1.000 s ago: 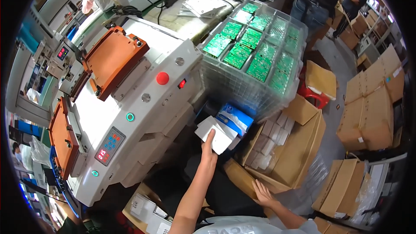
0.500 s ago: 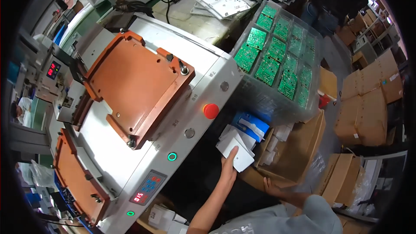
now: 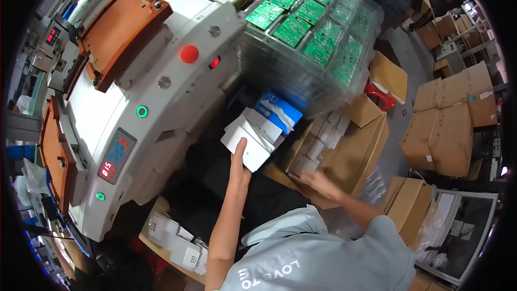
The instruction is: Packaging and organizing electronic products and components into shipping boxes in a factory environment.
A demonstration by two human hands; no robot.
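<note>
My left hand (image 3: 240, 163) reaches forward and grips the near edge of a stack of flat white boxes (image 3: 249, 139), thumb on top. The stack lies beside a blue-and-white package (image 3: 278, 109), under a stack of clear trays. My right hand (image 3: 318, 181) is blurred, fingers stretched out with nothing seen in it, over the near flap of an open cardboard carton (image 3: 360, 153). Several small white boxes (image 3: 323, 136) stand in rows inside that carton.
A white machine (image 3: 161, 102) with orange lids (image 3: 121, 35), a red round button (image 3: 189, 54) and green lit buttons fills the left. Clear trays of green circuit boards (image 3: 315, 27) stand behind. More cartons (image 3: 447, 124) are stacked at right; another box of white parts (image 3: 180, 240) sits lower left.
My right hand has come up from the carton's lower flap toward the rows of small white boxes. My left hand stays on the white stack. The view has swung.
</note>
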